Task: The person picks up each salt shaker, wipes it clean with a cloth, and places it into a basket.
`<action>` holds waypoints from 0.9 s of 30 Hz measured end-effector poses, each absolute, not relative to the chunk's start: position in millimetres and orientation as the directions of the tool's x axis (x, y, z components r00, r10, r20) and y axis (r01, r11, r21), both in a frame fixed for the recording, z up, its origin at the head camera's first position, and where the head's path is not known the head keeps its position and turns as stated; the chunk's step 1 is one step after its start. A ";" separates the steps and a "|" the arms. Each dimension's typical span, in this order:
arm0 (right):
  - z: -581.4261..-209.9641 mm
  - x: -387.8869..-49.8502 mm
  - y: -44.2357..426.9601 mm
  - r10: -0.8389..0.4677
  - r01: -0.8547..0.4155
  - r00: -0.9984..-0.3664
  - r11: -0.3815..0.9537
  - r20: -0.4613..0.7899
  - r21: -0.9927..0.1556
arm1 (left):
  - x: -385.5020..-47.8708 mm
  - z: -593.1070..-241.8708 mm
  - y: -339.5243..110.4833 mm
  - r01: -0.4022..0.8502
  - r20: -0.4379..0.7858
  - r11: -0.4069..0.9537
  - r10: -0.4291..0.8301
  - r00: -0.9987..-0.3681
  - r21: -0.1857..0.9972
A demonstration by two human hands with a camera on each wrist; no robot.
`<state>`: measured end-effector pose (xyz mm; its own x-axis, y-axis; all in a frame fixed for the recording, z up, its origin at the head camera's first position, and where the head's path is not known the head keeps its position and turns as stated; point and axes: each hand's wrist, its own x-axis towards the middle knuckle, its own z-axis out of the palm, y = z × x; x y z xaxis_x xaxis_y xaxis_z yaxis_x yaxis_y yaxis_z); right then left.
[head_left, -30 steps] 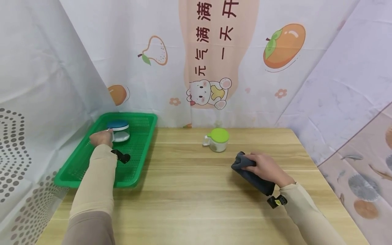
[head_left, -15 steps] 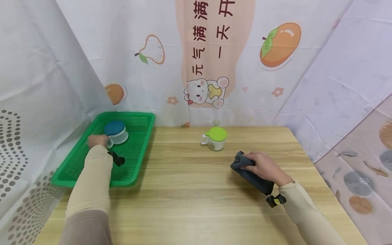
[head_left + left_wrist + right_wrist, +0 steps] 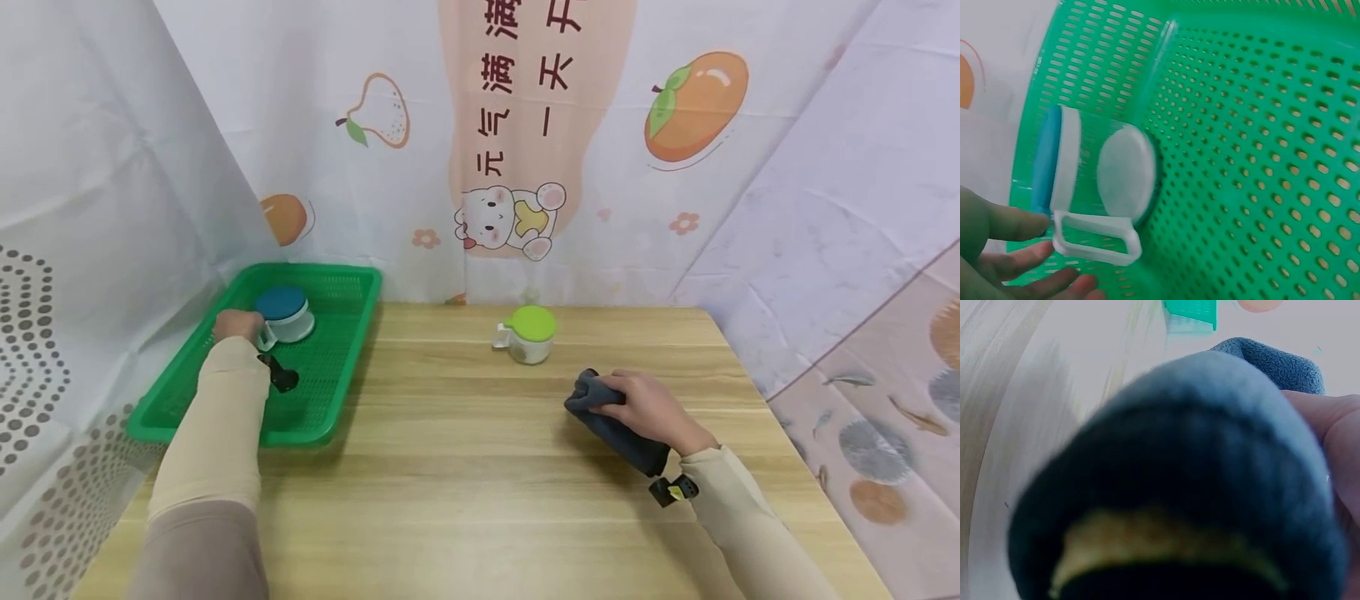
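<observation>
Right fingers (image 3: 612,412) grip cloth (image 3: 622,442) — left fingers (image 3: 1022,260) beside jar (image 3: 291,326) (blue-lidded).

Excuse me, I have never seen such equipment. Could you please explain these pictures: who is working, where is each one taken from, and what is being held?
There is no robot here: a person works with two bare hands. The wide view is taken from the head, looking forward and down; the other two views come from the left and right wrists.

On the table stand a basket and a green-lidded jar. Inside the basket is a blue-lidded jar. The left hand is right by its handle, not wrapped around it; whether it touches is hard to tell. The right hand grips a dark cloth.
</observation>
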<state>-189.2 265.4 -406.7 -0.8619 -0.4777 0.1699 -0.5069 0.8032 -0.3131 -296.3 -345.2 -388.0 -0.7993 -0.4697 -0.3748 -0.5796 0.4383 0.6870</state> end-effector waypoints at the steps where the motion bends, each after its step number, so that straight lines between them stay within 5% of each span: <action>1: -407.0 -188.9 265.6 -0.476 -0.506 -0.862 0.804 0.171 -0.313 | -297.3 -386.1 -345.2 -0.567 -0.363 0.433 -0.467 -0.806 0.701; 27: -399.0 -189.7 262.2 -0.480 -0.502 -0.864 0.795 0.152 -0.341 | -309.8 -313.0 -264.0 -0.329 -0.117 0.385 -0.481 -0.869 0.862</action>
<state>-189.7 262.2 -399.0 -0.8638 -0.4805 0.1518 -0.5020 0.7949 -0.3407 -309.8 -264.0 -313.0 -0.8688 -0.4811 -0.1171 -0.3292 0.3845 0.8624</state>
